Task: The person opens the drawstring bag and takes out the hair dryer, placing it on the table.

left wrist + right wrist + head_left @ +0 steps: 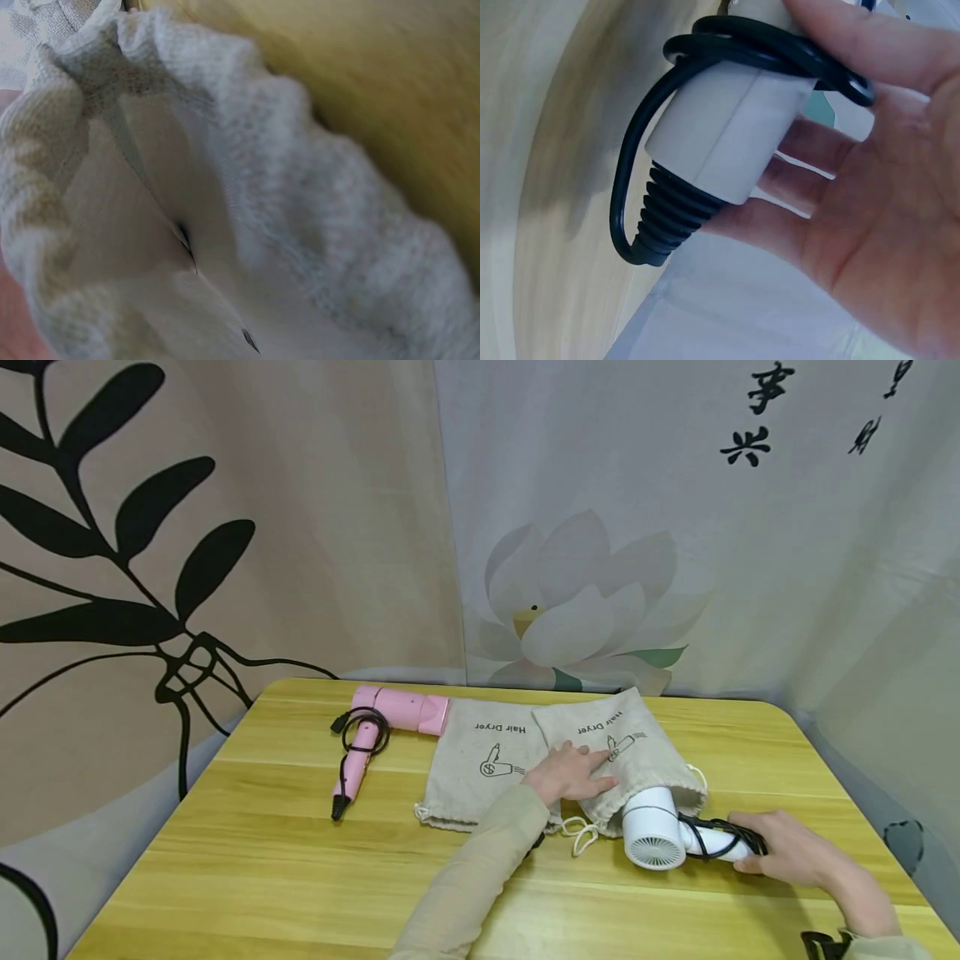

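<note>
A white hair dryer [655, 828] has the front of its head inside the mouth of the right-hand cloth bag [652, 743], its round rear grille facing out. My right hand [795, 850] holds the dryer's handle [727, 124], fingers and thumb around it, with the black cord [735, 49] wound about it. My left hand [573, 772] rests on the same bag with its fingers spread. Up close in the left wrist view, the gathered bag mouth [277, 165] gapes, showing the pale lining.
Left of that bag, a second "Hair Dryer" bag [480, 777] lies flat, partly overlapped by it. A pink hair dryer [405, 708] with a coiled black cord lies farther left. All are on a wooden table [300, 877], with a printed curtain [360, 527] behind its far edge.
</note>
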{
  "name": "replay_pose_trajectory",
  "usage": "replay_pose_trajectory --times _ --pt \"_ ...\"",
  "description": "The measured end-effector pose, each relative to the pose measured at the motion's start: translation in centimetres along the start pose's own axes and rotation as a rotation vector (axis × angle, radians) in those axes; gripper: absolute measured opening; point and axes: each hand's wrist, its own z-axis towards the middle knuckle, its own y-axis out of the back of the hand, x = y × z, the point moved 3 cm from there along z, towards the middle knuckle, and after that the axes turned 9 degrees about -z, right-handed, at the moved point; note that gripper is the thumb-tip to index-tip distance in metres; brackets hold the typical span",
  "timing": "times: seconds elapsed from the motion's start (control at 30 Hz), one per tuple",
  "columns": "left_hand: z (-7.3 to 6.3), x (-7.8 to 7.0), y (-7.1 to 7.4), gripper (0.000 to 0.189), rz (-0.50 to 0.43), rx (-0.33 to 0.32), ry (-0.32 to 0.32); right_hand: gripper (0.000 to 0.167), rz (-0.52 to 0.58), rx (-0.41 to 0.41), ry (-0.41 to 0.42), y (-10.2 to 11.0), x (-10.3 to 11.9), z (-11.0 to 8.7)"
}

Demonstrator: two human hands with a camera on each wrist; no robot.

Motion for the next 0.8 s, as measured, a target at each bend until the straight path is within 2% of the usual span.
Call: replay_pose_trajectory --times 0.27,0.8 --pt "0.0 -0.3 0.0 0.058 -0.003 0.008 0.008 0.029 0.020 -0.027 0.067 0.4 -0.5 -1.1" --pt "0.2 -0.4 -0.4 0.053 0.071 -0.021 0.005 0.035 0.025 -0.034 0.101 1.1 -1.4 -3.1"
